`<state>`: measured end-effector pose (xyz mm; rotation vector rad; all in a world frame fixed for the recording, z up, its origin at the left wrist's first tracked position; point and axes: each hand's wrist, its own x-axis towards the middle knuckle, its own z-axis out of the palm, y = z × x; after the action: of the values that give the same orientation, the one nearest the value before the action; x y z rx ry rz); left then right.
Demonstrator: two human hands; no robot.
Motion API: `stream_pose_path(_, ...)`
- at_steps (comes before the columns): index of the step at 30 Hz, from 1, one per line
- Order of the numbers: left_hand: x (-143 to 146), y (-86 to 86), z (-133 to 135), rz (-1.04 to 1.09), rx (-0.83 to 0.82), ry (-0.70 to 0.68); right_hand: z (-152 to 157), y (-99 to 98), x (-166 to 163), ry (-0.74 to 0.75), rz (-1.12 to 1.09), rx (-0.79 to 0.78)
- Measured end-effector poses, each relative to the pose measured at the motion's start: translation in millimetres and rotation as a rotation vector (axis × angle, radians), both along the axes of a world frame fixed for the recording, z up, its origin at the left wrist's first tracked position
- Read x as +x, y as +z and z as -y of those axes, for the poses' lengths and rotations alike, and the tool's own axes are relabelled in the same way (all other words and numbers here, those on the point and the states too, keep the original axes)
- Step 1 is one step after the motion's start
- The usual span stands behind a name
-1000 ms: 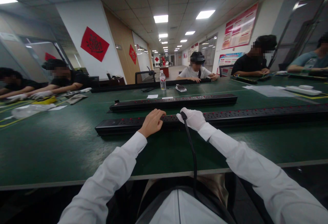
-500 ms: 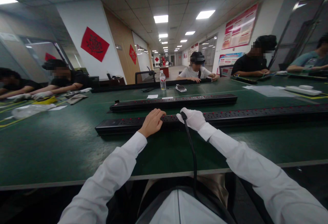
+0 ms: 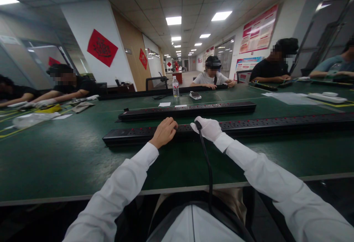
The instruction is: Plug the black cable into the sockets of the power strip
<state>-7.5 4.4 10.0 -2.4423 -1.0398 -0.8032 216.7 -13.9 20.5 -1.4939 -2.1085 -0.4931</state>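
Note:
A long black power strip [image 3: 129, 135] with a row of sockets and small red switches lies across the table in front of me. My left hand [image 3: 164, 132], bare, rests over the strip with its fingers bent and closed against it; the fingertips are partly hidden. Just to its right, my right hand [image 3: 208, 127] wears a white dotted glove and is closed around a black plug [image 3: 198, 125] above the sockets. From that plug a black cable [image 3: 208, 161] runs down over the table edge towards my lap. Whether the plug's pins touch a socket cannot be seen.
A second, shorter power strip [image 3: 188, 111] lies behind the first. Farther back are a water bottle [image 3: 176, 87], a phone-like device [image 3: 195, 95] and paper slips [image 3: 165, 104]. Plastic bags [image 3: 34, 119] lie on the left, a clear sheet [image 3: 293, 98] on the right. Several people sit around the table.
The fingers of my left hand have drawn slightly left and curled in a little more. My right hand and the plug stay where they were.

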Motion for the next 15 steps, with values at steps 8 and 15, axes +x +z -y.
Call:
stream_pose_path(8,0.7,-0.4,-0.3,0.003,0.044,0.019,-1.6,-2.3,0.0,-0.006,-0.005,0.034)
stream_pose_path(15,1.3,-0.2,1.3,0.022,0.051,0.024,-0.8,-0.4,0.0,-0.004,0.011,0.008)
